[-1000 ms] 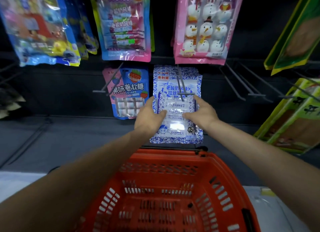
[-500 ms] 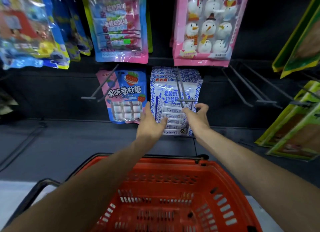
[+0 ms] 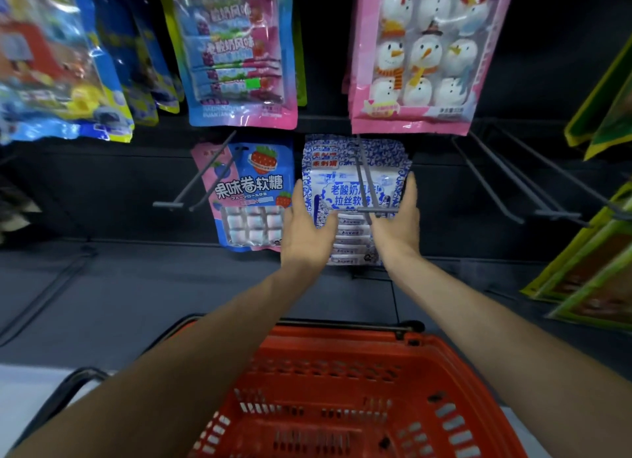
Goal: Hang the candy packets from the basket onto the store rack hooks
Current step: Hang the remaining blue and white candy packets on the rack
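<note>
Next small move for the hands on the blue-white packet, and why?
Probably push the blue-and-white packet back along the hook, then let go: left hand and right hand hold its side edges, and the prongs already seem threaded through its top.

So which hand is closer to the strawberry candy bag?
Left. The left hand is right beside the strawberry candy bag; the right hand is past the blue-and-white packet.
</note>
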`<state>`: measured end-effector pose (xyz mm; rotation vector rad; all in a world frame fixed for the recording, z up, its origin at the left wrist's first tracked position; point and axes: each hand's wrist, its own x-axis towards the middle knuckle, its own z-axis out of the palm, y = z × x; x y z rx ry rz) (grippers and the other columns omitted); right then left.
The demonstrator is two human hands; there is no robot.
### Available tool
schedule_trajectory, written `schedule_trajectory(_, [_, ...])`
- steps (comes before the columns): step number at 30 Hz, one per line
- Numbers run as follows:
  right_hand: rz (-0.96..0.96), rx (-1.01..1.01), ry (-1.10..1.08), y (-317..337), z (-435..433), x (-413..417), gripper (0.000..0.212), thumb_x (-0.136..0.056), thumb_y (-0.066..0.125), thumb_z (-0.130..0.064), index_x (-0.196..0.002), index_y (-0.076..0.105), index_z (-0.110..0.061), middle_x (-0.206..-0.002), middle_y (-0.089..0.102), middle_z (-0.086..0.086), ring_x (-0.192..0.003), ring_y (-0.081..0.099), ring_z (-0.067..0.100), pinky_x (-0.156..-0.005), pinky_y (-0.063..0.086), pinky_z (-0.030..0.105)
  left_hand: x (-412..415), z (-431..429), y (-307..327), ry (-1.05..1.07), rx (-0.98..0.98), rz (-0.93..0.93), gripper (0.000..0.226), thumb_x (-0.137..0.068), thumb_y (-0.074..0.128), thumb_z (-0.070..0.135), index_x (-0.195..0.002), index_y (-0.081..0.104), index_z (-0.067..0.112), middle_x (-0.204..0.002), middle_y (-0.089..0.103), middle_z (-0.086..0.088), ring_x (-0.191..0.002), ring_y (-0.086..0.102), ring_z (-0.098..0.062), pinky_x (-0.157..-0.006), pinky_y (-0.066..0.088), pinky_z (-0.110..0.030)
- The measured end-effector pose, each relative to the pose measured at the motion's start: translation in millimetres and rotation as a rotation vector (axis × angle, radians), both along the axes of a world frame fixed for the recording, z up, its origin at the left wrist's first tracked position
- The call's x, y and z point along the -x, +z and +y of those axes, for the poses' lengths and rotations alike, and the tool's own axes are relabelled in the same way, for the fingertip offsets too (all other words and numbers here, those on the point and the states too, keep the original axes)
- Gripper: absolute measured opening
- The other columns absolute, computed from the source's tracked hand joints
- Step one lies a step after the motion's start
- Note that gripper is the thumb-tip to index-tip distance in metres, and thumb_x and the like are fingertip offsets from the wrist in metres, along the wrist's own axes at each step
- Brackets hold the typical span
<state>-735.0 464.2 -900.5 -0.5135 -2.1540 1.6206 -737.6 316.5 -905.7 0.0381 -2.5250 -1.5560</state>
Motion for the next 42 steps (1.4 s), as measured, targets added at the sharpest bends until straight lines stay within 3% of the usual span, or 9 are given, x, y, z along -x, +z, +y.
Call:
schedule_trajectory(5, [0.017, -0.070, 0.001, -3.3, -4.2, 3.1, 0.112, -0.083, 0.078, -0.028, -0.160, 0.001, -0.053, -0.152, 0.042, 0.001, -0.113, 0.062, 0.018, -0.090, 0.046, 0.026, 2.0, 10.9, 14.0, -0.022, 0.007, 0.035, 0.084, -0.105, 0.053, 0.026, -0.165, -0.005, 0.038, -0.159, 0.034, -0.007, -0.107, 0.057, -0.013, -0.102, 0.049, -0.046])
schedule_trajectory(8, [0.043, -0.104, 0.046, -5.2, -5.9, 7.0, 0.118, -0.079, 0.079, -0.038, -0.157, -0.007, -0.056, -0.162, 0.036, -0.004, -0.124, 0.063, 0.022, -0.100, 0.054, 0.039, 7.7, 13.6, 18.0, -0.042, -0.020, 0.012, 0.086, -0.105, 0.049, 0.017, -0.165, -0.009, 0.037, -0.158, 0.034, -0.011, -0.077, 0.041, 0.006, -0.084, 0.045, -0.034])
schedule_trajectory(14, [0.003, -0.101, 0.066, -7.7, -0.2, 29.6, 0.110, -0.086, 0.078, -0.035, -0.158, -0.003, -0.054, -0.167, 0.032, -0.008, -0.134, 0.054, 0.019, -0.112, 0.047, 0.044, 30.5, 21.3, 32.7, -0.059, -0.095, -0.037, 0.087, -0.106, 0.048, 0.014, -0.164, -0.013, 0.034, -0.159, 0.033, -0.014, -0.063, 0.052, -0.009, -0.044, 0.038, -0.015])
schedule_trajectory(17, [0.013, -0.085, 0.075, -7.7, -0.3, 37.7, 0.109, -0.085, 0.078, -0.027, -0.162, 0.003, -0.046, -0.167, 0.030, -0.005, -0.131, 0.047, 0.009, -0.115, 0.038, 0.032, 35.8, 23.7, 33.0, -0.064, -0.123, -0.056, 0.090, -0.105, 0.049, 0.015, -0.164, -0.016, 0.034, -0.162, 0.029, -0.015, -0.070, 0.057, -0.010, -0.049, 0.039, -0.018])
schedule_trajectory(19, [0.005, -0.089, 0.068, -6.2, -0.3, 38.4, 0.111, -0.079, 0.077, -0.035, -0.158, 0.001, -0.053, -0.163, 0.039, -0.002, -0.127, 0.058, 0.020, -0.109, 0.049, 0.042, 34.0, 25.2, 27.2, -0.074, -0.089, -0.040, 0.091, -0.105, 0.051, 0.016, -0.164, -0.016, 0.034, -0.167, 0.022, -0.012, -0.081, 0.057, -0.007, -0.053, 0.039, -0.013])
schedule_trajectory(23, [0.003, -0.314, 0.024, -16.7, 2.3, 22.1, 0.110, -0.088, 0.074, -0.022, -0.162, -0.005, -0.045, -0.165, 0.034, -0.001, -0.124, 0.061, 0.026, -0.093, 0.049, 0.032, 26.7, 21.9, 10.3, -0.033, -0.018, 0.013, 0.095, -0.103, 0.061, 0.017, -0.165, -0.009, 0.033, -0.170, 0.020, -0.007, -0.115, 0.051, -0.011, -0.075, 0.032, -0.004])
schedule_trajectory(26, [0.001, -0.423, -0.008, -29.3, 2.0, 9.6, 0.116, -0.089, 0.078, -0.016, -0.160, -0.008, -0.049, -0.154, 0.040, 0.008, -0.111, 0.066, 0.032, -0.090, 0.054, 0.040, 24.9, 18.4, 0.4, 0.054, -0.030, 0.025, 0.099, -0.094, 0.074, 0.016, -0.164, 0.008, 0.038, -0.160, 0.043, -0.004, -0.126, 0.057, -0.021, -0.106, 0.050, -0.037])
schedule_trajectory(28, [-0.011, -0.470, 0.013, -33.6, 1.9, 7.2, 0.115, -0.090, 0.077, -0.016, -0.158, -0.008, -0.052, -0.146, 0.042, 0.009, -0.100, 0.068, 0.030, -0.086, 0.056, 0.041, 24.6, 18.9, -6.6, 0.110, -0.001, 0.014, 0.091, -0.091, 0.076, 0.016, -0.161, 0.021, 0.034, -0.147, 0.056, -0.004, -0.127, 0.059, -0.028, -0.104, 0.052, -0.051])
schedule_trajectory(42, [-0.041, -0.697, -0.036, -28.9, 6.5, 6.8, 0.102, -0.093, 0.073, -0.024, -0.163, 0.001, -0.041, -0.134, 0.043, 0.013, -0.091, 0.063, 0.034, -0.069, 0.054, 0.043, 34.3, 26.7, -15.2, 0.241, 0.112, -0.077, 0.047, -0.097, 0.069, 0.029, -0.137, 0.047, 0.016, -0.123, 0.066, -0.009, -0.108, 0.067, -0.035, -0.089, 0.057, -0.051])
